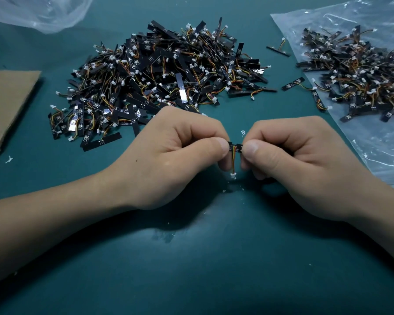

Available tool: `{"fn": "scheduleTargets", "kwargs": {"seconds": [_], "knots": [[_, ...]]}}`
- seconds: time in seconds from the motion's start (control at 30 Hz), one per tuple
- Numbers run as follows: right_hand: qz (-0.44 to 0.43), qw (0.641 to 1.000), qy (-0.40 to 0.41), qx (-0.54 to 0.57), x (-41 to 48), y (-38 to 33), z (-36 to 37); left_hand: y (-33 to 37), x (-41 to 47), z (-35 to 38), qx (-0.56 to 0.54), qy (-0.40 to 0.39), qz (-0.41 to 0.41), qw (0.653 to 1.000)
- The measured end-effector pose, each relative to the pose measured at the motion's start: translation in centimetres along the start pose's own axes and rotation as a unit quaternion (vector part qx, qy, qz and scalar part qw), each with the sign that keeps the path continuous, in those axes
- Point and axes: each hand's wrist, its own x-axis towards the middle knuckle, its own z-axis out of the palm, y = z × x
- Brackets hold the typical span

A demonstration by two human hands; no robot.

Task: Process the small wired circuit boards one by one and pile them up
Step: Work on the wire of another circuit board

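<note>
Two knuckles-up pinch grips, left hand and right hand, on ends of one circuit board

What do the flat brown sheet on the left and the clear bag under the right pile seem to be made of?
Brown sheet: probably cardboard, matte, with a creased edge. Clear bag: thin plastic film, glossy, wrinkled; the green table shows through.
</note>
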Motion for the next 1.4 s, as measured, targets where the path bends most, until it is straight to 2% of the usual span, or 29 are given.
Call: {"fn": "scheduleTargets", "kwargs": {"seconds": [0.2,0.43,0.53,0.63,0.73,0.83,0.9,0.93,1.0,1.07,1.23,1.4], "knots": [[0.008,1.000,-0.017,0.014,0.1,-0.3,0.0,0.0,-0.1,0.1,0.020,0.005,0.006,1.000],[-0.023,0.999,-0.020,-0.037,-0.1,0.1,0.0,-0.2,-0.2,0.2,0.038,-0.014,0.001,0.999],[-0.036,0.998,0.055,-0.007,0.0,0.4,0.2,-0.5,-0.1,0.5,-0.029,0.029,0.006,0.999],[-0.021,0.975,0.178,0.131,0.5,0.9,0.1,-0.9,0.3,0.4,-0.094,0.128,-0.007,0.987],[0.035,0.967,0.185,0.172,0.9,1.7,0.0,-0.9,0.6,0.4,-0.026,0.162,-0.013,0.986],[0.038,0.989,0.121,0.075,0.8,1.7,0.4,-0.6,0.2,0.6,0.085,0.156,-0.008,0.984],[0.021,0.997,0.077,0.023,0.5,1.5,0.7,-0.5,-0.1,0.9,0.193,0.141,-0.028,0.971],[0.016,0.998,0.062,0.010,0.3,1.4,0.7,-0.5,-0.3,1.0,0.261,0.122,-0.047,0.956],[0.013,0.999,0.048,0.000,0.3,1.1,0.8,-0.3,-0.5,1.5,0.410,0.070,-0.077,0.906],[0.016,0.999,0.043,-0.001,0.3,0.9,0.8,-0.1,-0.6,1.8,0.483,0.030,-0.089,0.871],[0.013,0.999,0.048,-0.010,0.3,0.7,0.8,0.2,-0.5,1.4,0.474,0.010,-0.042,0.880],[0.022,0.994,0.108,0.019,0.5,0.9,0.8,-0.2,-0.4,1.4,0.406,0.032,0.032,0.913]]}}
